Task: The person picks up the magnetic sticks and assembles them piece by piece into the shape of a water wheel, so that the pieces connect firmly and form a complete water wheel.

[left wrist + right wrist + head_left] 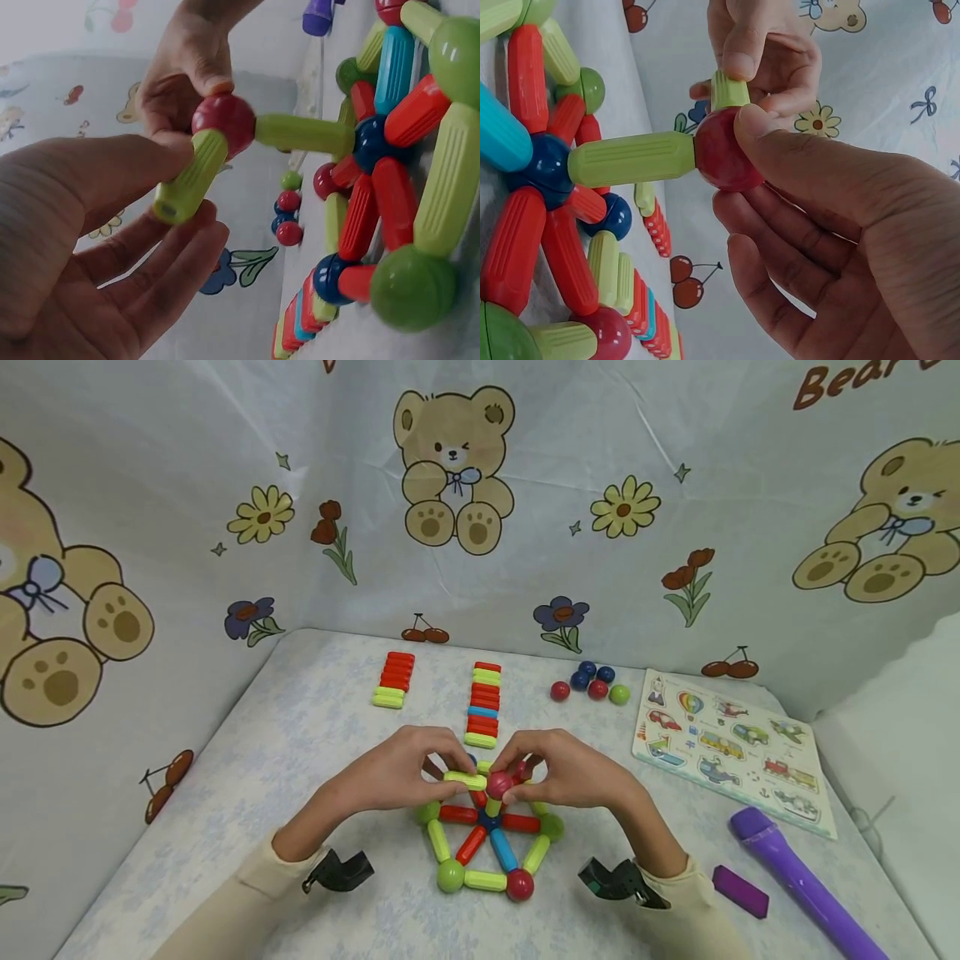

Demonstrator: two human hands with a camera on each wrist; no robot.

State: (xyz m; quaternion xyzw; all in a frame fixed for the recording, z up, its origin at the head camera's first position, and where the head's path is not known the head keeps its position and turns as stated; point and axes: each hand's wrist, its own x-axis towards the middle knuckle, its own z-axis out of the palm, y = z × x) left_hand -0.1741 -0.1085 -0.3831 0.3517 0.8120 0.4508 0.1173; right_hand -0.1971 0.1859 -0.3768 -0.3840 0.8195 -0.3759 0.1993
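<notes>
My left hand (408,768) pinches a yellow-green magnetic rod (191,178) between thumb and fingers, its far end against a red ball (498,786). That ball is gripped by my right hand (570,770), thumb on one side and fingers on the other. Below it, an upright yellow-green rod (634,159) joins the ball to the dark blue hub ball (544,171). Red rods and one light blue rod (503,850) spread from the hub like spokes. Around them runs a rim of yellow-green rods (485,881) and balls, including a green ball (451,876); its far side is partly hidden by my hands.
Two rows of loose rods (393,680) (483,704) lie behind the wheel. Several loose balls (588,680) sit at the back right. Farther right are a picture board (735,747), a purple microphone-shaped toy (810,885) and a small purple block (741,892).
</notes>
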